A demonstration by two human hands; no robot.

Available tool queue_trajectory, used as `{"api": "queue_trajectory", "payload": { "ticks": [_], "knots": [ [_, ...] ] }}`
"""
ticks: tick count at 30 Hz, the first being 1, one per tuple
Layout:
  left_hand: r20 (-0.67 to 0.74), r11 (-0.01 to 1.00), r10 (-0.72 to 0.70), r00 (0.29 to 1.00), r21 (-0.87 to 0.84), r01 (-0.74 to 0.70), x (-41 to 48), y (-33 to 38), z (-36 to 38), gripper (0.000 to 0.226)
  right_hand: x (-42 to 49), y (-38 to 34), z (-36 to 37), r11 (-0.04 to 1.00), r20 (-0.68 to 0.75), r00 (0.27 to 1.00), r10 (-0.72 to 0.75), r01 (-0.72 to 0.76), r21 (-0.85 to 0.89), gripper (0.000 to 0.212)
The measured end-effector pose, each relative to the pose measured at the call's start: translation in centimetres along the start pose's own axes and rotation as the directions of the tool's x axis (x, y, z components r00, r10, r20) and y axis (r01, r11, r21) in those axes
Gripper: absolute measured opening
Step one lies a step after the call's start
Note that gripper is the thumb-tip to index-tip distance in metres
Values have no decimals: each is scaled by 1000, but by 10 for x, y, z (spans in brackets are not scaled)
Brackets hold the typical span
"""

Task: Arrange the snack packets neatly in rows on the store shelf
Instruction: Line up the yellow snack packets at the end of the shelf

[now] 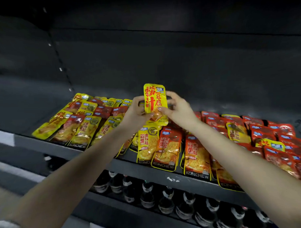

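A yellow snack packet [155,101] with red characters stands upright above the shelf, held between both hands. My left hand [135,112] grips its left edge and lower part. My right hand [177,107] pinches its right edge with thumb in front and fingers behind. More packets seem stacked behind the front one. Below the hands, yellow and orange packets [162,147] lie flat in rows on the dark shelf [100,154]. A loose pile of yellow and red packets [81,121] covers the left side, and red packets [273,135] fill the right.
The dark back panel [161,62] of the shelving rises behind the packets. On the lower shelf stands a row of dark bottles [166,195]. A perforated upright [60,65] runs at the left. The shelf's front lip is bare at the left.
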State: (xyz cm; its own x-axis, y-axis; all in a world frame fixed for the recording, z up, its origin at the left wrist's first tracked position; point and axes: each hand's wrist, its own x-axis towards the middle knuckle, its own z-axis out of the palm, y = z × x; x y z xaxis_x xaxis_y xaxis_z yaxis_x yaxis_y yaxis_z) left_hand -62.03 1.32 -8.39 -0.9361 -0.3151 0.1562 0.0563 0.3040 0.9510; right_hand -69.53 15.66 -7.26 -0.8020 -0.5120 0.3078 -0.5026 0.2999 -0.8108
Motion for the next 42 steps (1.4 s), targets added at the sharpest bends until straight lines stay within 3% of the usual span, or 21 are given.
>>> {"api": "queue_trajectory", "payload": {
  "ticks": [4, 12, 28, 42],
  "knots": [
    [-88, 997, -35, 996, 67, 41, -10, -11, -42, 54, 5, -16, 40, 989, 122, 992, -39, 55, -134, 67],
    [-126, 984, -32, 991, 170, 53, -16, -31, -115, 50, 26, -56, 102, 968, 212, 976, -40, 90, -235, 71],
    [-23, 943, -96, 995, 319, 98, -1, -83, -299, 68, 68, -125, 264, 959, 199, 980, 18, 40, -280, 75],
    [168, 925, -124, 978, 376, 53, 22, -117, -346, 65, 85, -128, 306, 890, 197, 974, 109, -7, -456, 50]
  ]
}}
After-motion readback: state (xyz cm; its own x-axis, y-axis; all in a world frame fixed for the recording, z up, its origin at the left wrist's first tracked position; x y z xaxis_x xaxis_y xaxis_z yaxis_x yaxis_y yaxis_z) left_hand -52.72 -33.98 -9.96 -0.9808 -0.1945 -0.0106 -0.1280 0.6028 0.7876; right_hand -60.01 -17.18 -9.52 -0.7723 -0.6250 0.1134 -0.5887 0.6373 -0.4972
